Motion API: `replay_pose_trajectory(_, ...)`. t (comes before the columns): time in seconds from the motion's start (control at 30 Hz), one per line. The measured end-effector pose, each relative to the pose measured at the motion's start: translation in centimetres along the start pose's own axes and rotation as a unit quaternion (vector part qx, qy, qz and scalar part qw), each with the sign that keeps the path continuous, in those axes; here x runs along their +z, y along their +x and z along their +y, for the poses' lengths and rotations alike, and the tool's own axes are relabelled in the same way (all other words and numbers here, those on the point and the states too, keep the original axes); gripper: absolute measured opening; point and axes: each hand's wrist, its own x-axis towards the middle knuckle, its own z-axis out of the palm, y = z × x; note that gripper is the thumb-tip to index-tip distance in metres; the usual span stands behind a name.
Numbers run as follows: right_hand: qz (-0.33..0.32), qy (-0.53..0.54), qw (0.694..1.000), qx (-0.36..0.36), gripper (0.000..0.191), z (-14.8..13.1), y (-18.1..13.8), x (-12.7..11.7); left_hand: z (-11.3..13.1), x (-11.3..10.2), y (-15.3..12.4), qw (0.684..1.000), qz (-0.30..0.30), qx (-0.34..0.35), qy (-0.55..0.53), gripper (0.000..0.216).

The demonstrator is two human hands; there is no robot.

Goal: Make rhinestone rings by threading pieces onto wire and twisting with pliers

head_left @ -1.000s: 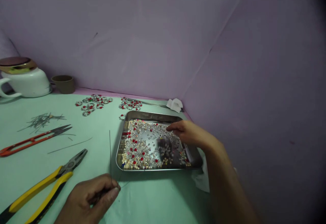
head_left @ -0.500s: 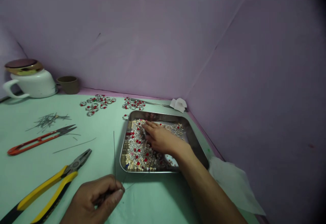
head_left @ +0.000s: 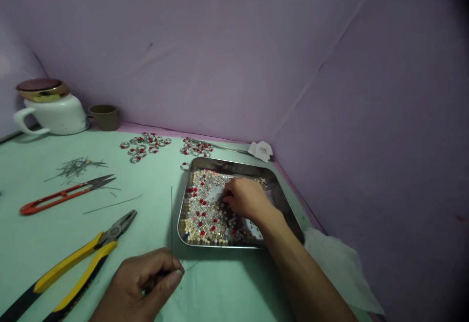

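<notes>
A steel tray (head_left: 286,204) on the green table holds several clear, gold and red beads (head_left: 205,209). My right hand (head_left: 247,197) reaches into the tray with its fingers curled down among the beads; what they pinch is hidden. Near the front edge, my left hand (head_left: 141,285) is closed in a pinch on a thin wire (head_left: 171,224) that stands upright from its fingertips, just left of the tray.
Yellow-handled pliers (head_left: 69,266) and orange snips (head_left: 66,194) lie at the left, with a loose wire (head_left: 113,203) and a pile of cut wires (head_left: 75,166). Finished bead rings (head_left: 144,143) lie behind the tray. A white teapot (head_left: 51,109), a brown cup (head_left: 104,116) and a white cloth (head_left: 340,268) are nearby.
My right hand swept left across the tray, then drew back toward its middle and curled its fingers. The view drifted slightly; my left hand kept its pinch on the wire.
</notes>
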Motion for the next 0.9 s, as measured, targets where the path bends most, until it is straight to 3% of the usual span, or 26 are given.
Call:
replay_pose_trajectory(0.27, -0.025, -0.079, 0.996, -0.024, 0.019, -1.6, -0.1, 1.0, -0.6, -0.2, -0.1, 0.999, -0.023, 0.031, -0.002, 0.029)
replay_pose_trajectory(0.43, -0.018, -0.082, 0.996, -0.023, 0.019, -0.7, -0.7, 0.8, -0.6, -0.1, 0.0, 0.999, -0.031, 0.035, -0.020, 0.028)
replay_pose_trajectory(0.57, 0.028, -0.076, 0.997, 0.006, 0.019, -1.0, 0.2, -1.8, -0.1, -0.1, 0.1, 0.998, -0.036, 0.030, -0.030, 0.025)
replay_pose_trajectory(0.67, 0.072, -0.009, 0.995, -0.068, 0.016, -3.7, 2.3, -4.8, 0.2, -0.2, 0.1, 0.998, -0.041, 0.024, -0.031, 0.023)
replay_pose_trajectory(0.8, 0.150, 0.139, 0.960, -0.192, 0.033, -6.5, 5.3, -7.8, 0.5, -0.3, 0.1, 0.998, -0.036, 0.026, -0.042, 0.023)
replay_pose_trajectory(0.9, 0.144, 0.151, 0.960, -0.188, 0.031, -5.7, 5.8, -7.7, 0.5, -0.4, 0.2, 0.998, -0.043, 0.025, -0.044, 0.023)
